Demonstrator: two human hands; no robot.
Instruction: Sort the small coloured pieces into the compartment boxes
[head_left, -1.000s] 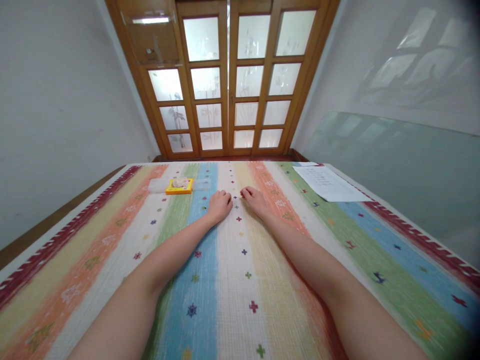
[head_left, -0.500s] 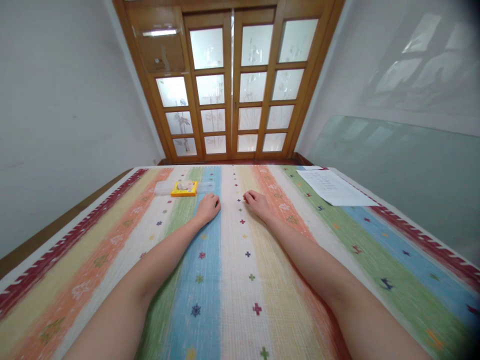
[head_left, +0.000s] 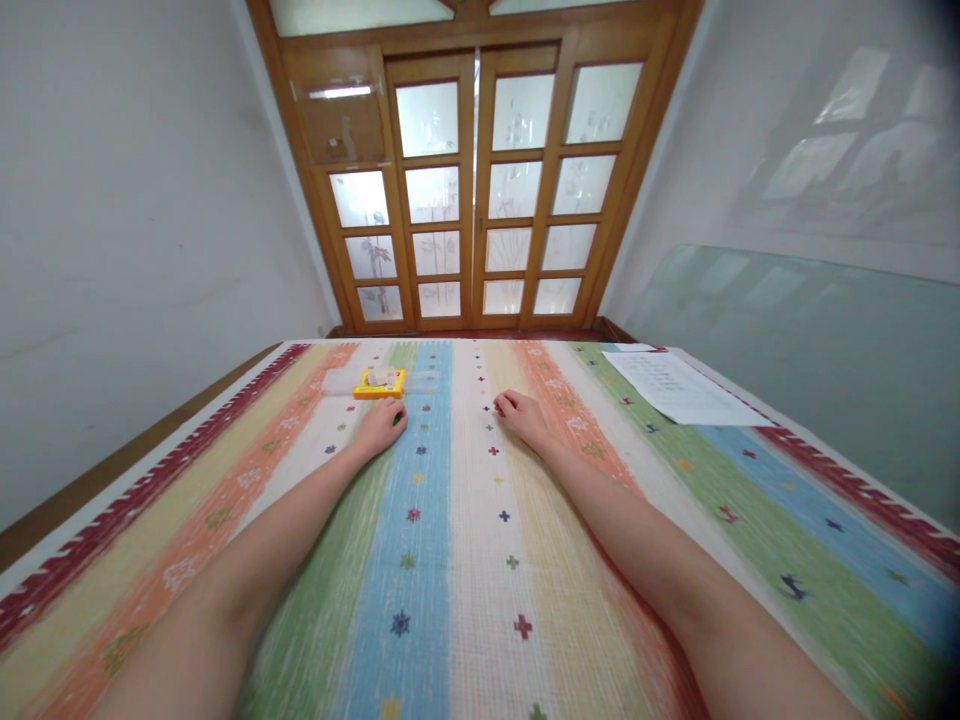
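Observation:
My left hand (head_left: 381, 426) rests on the striped tablecloth, its fingers curled inward. It lies just in front of a small yellow box (head_left: 379, 390), close to the box's near edge; whether they touch I cannot tell. A clear plastic piece (head_left: 340, 382) shows on both sides of that box. A pale object that I cannot make out is on top of the box. To the right, my right hand (head_left: 523, 416) lies on the cloth with its fingers bent and pressed together. What either hand holds, if anything, is hidden.
White printed sheets (head_left: 679, 387) lie at the table's far right. A striped tablecloth (head_left: 480, 600) covers the table. Beyond the far edge stand wooden doors (head_left: 474, 190) with glass panes, and walls rise on both sides.
My left hand has moved left, closer to the yellow box. My right hand stays in about the same place on the cloth. The view has tilted slightly upward.

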